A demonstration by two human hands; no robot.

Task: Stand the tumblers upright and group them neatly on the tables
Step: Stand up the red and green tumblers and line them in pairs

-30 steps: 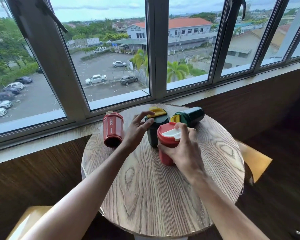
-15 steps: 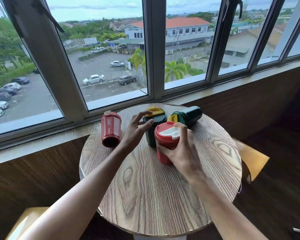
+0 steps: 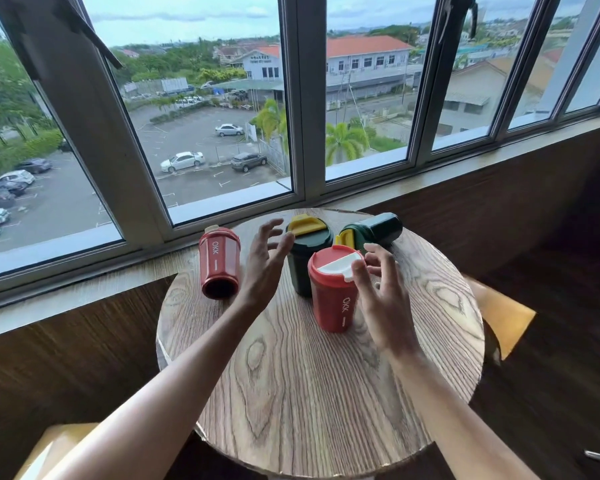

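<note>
While both hands hang open over the round table [image 3: 326,393], the left hand [image 3: 262,271] and right hand [image 3: 383,299] hold nothing. Two tumblers stand up (one red tumbler [image 3: 333,292], one green tumbler [image 3: 305,258]); two lie tipped over.

Four tumblers on my round table [image 3: 326,393], bunched at the far side by the window [image 3: 222,133].

Nearest me: upright tumbler [image 3: 333,292], w/ a 2nd upright tumbler [image 3: 307,258] just behind it to the left, touching. Lying tumbler [image 3: 373,232] behind-right, lid end toward the pair. Off to the left, apart from them, another tumbler [image 3: 219,263] on its side, base toward me. Stool [image 3: 506,317] right of the table, lower down.
</note>
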